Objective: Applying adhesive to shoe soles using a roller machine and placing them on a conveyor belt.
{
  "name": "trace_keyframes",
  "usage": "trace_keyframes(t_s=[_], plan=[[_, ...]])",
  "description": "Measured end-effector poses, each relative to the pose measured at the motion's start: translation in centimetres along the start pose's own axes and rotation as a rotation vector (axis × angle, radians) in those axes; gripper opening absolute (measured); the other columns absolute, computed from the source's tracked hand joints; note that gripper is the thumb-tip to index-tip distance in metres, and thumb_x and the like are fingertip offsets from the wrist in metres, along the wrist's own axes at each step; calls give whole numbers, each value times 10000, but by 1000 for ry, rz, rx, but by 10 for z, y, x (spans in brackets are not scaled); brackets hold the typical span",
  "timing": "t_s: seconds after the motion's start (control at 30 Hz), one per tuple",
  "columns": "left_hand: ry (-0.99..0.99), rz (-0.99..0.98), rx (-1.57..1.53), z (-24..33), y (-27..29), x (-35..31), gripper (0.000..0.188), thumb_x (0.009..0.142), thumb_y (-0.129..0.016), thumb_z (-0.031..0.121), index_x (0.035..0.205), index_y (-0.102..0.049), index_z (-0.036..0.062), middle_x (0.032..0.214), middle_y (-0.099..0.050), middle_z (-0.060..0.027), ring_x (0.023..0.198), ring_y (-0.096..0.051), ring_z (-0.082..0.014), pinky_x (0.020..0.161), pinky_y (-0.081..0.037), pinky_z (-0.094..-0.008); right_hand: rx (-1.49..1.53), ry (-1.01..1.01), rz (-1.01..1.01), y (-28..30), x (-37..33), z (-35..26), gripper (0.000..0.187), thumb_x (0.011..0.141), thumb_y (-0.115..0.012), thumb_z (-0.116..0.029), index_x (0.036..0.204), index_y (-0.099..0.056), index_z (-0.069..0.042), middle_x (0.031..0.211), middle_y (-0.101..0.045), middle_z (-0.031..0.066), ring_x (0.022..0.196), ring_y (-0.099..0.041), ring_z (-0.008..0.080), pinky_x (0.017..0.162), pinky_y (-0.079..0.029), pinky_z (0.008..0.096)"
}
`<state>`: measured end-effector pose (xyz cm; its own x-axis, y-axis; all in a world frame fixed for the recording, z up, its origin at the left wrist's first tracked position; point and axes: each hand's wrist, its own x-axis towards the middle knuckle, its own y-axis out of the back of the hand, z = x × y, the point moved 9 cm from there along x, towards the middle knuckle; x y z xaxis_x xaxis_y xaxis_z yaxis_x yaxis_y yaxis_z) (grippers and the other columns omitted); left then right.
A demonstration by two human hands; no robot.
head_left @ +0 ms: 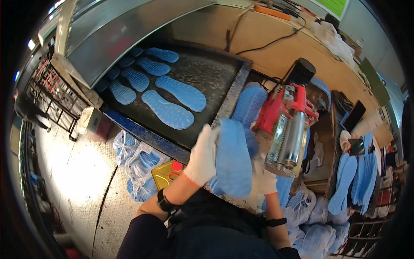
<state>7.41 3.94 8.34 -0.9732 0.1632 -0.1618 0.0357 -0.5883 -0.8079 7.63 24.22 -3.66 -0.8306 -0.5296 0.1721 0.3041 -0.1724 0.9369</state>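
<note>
My left hand (pixel 202 158), in a white knit glove with a watch at the wrist, is closed on the edge of a blue shoe insole (pixel 233 162). The insole hangs tilted in front of me, slightly smeared by motion. My right hand (pixel 265 179), gloved too, is beside the red machine with metal rollers (pixel 286 129). Its fingers are blurred and partly hidden, so I cannot tell what they touch. More blue insoles (pixel 249 103) lie piled between the machine and the dark conveyor bed (pixel 215 77). On that bed, insoles (pixel 167 110) rest in rows, some under a metal hood.
The metal hood (pixel 125 34) overhangs the bed's far left. Plastic bags of insoles (pixel 138 166) and a yellow can (pixel 163 175) stand below its edge. At right are stacked insoles (pixel 343 183), a phone (pixel 353 115) and more bags (pixel 317 237). A cable (pixel 276 39) crosses the back board.
</note>
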Motion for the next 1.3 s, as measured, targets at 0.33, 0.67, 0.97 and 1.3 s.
trace_keyframes(t_s=[0.33, 0.67, 0.97, 1.3], plan=[[-504, 403, -230, 157, 99, 166, 499, 1036, -396, 403, 1351, -494, 28, 1285, -620, -138, 1173, -598, -283, 1013, -488, -410, 705, -402, -40, 6, 41, -24, 951, 830, -728, -516, 1517, -298, -18, 1500, -380, 282, 1304, -477, 415, 1083, -410, 434], [-505, 981, 961, 218, 187, 231, 743, 982, -396, 564, 1429, -445, -28, 1460, -487, -251, 1294, -529, -365, 1093, -398, -390, 645, -373, -131, -5, 43, -35, 1108, 762, -762, -535, 1532, -194, 25, 1530, -271, 377, 1300, -478, 480, 1077, -431, 408], [-703, 637, 814, 199, 92, 133, 660, 962, -467, 548, 1429, -501, 85, 1379, -571, -141, 1261, -525, -307, 1085, -360, -381, 756, -468, -332, 5, 48, -29, 1045, 765, -706, -403, 1542, -156, 27, 1547, -230, 377, 1376, -390, 487, 1133, -365, 433], [-506, 315, 930, 49, 56, 20, 477, 1050, -436, 331, 1387, -523, 6, 1337, -563, -126, 1178, -579, -232, 1025, -446, -345, 1040, -680, -465, -19, -21, 51, 530, 856, -563, -331, 1315, -585, -66, 1288, -618, 232, 1118, -617, 434, 960, -489, 474]])
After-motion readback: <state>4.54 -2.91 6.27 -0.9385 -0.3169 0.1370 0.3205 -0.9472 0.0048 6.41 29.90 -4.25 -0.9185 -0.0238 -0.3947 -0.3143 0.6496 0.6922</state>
